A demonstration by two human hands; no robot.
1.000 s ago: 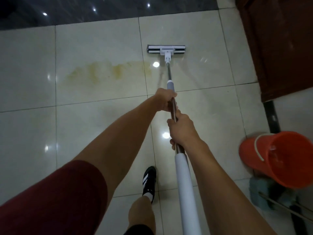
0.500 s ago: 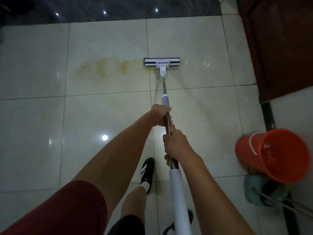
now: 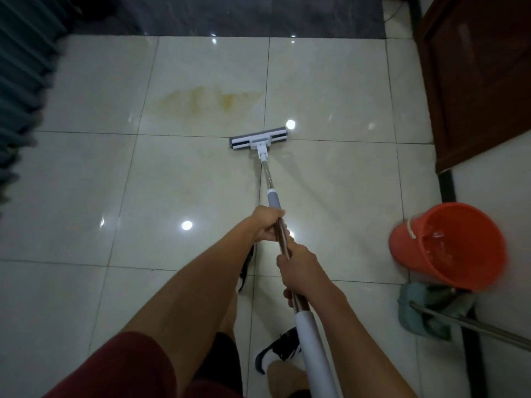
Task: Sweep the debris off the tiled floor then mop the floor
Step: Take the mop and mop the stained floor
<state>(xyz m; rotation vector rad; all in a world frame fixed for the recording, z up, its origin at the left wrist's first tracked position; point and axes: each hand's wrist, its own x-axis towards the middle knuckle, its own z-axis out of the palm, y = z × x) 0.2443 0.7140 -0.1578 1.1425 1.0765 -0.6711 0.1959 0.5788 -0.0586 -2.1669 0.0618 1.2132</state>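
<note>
Yellowish stain point(image 3: 207, 100) is sitting on the tiled floor point(image 3: 86, 196), up ahead and a bit left of both grips. Left hand point(image 3: 268, 224) and right hand point(image 3: 298, 272) are both clamping the mop handle point(image 3: 268, 176), left one further down toward the mop head point(image 3: 258, 138). I'd be pressing flat and overlapping passes across that patch. Orange bucket point(image 3: 448, 245) is standing off to the right, brown door point(image 3: 482, 76) beyond it.

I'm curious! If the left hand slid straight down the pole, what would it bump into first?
Probably the grey plastic sleeve just ahead of the left hand on the silver metal mop pole; farther on, the white flat mop head.
</note>
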